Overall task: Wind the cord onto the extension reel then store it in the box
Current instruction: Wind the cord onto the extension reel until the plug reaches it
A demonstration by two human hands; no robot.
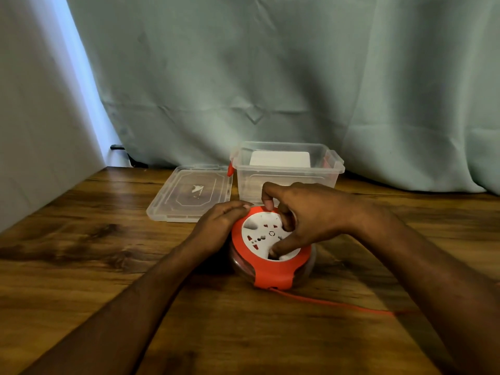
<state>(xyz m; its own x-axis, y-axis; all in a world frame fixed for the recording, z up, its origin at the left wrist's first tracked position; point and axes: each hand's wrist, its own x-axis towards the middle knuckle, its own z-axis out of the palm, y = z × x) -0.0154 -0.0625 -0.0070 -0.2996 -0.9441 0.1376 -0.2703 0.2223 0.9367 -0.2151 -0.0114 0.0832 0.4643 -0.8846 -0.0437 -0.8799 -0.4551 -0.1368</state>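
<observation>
A round red extension reel [270, 266] with a white socket face lies flat on the wooden table [81, 253]. My left hand [219, 228] clasps its left rim. My right hand [305, 212] rests on top, thumb and fingers pressed into the recesses of the white centre disc. A red cord [338, 303] runs out of the reel's near side and trails right under my right forearm. Just behind the reel stands a clear plastic box [286, 169] with red latches, open.
The box's clear lid [189, 193] lies flat on the table to the box's left. A pale green curtain [270, 77] hangs behind the table and a grey wall closes the left side.
</observation>
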